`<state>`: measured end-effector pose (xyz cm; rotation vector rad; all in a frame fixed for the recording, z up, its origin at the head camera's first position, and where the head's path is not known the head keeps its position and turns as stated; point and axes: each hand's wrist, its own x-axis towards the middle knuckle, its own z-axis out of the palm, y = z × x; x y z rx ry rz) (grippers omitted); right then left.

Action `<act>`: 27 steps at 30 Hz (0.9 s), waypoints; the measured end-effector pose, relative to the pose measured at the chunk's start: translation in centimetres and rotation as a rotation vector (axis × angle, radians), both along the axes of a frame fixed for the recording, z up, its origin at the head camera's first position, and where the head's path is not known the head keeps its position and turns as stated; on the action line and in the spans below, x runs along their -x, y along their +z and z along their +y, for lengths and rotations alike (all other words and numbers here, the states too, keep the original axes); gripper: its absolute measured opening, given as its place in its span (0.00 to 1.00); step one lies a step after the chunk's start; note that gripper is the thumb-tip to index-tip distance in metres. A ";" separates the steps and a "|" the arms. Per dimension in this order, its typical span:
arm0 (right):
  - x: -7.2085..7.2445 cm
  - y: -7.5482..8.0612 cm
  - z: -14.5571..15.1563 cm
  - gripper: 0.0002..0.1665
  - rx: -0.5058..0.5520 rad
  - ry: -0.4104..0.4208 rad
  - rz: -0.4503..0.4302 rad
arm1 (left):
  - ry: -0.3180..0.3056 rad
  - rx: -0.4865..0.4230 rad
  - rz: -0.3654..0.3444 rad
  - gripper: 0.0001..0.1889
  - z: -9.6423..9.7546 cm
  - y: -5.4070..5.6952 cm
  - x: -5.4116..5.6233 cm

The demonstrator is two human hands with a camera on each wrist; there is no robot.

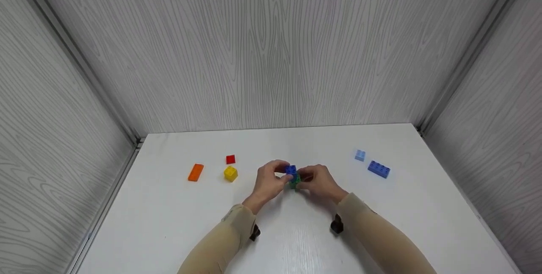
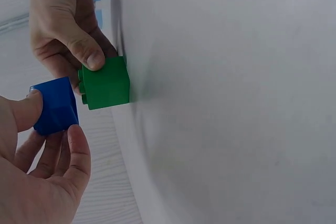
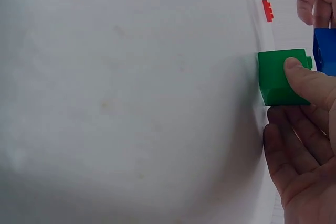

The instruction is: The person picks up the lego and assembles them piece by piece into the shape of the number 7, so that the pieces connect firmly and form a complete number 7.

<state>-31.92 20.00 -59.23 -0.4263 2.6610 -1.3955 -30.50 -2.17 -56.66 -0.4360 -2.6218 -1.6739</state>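
Between thumb and fingers my left hand [image 1: 268, 182] pinches a dark blue brick [image 2: 54, 106]. Just below it, a green brick [image 2: 107, 83] stands on the table, its studs toward the blue one. My right hand [image 1: 320, 182] holds the green brick by its sides, with the thumb [image 3: 304, 80] on one face. In the left wrist view a narrow gap separates the two bricks, and the blue one is slightly tilted and offset from the green studs. The right wrist view cuts off part of the blue brick [image 3: 326, 52].
On the left of the white table [image 1: 169, 231] lie an orange flat brick [image 1: 195, 172], a red brick [image 1: 230, 159] and a yellow brick [image 1: 230, 173]. A light blue brick [image 1: 360, 155] and a long blue brick [image 1: 379, 169] lie on the right. Grey wood-grain walls [image 1: 271, 53] enclose three sides.
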 end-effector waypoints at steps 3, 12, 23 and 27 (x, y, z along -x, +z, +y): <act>0.1 -0.1 0.1 0.19 -0.010 -0.005 0.014 | -0.009 0.000 0.024 0.16 0.5 0.0 0.2; 0.4 -0.2 0.0 0.18 -0.011 -0.015 -0.004 | -0.003 0.020 0.048 0.17 1.2 -0.3 0.5; 0.5 -0.4 0.1 0.17 0.009 -0.021 0.001 | -0.016 0.065 0.031 0.16 1.4 -1.0 0.6; 0.6 -0.5 0.1 0.16 0.002 -0.019 0.019 | -0.031 0.123 0.068 0.16 1.5 -1.1 0.7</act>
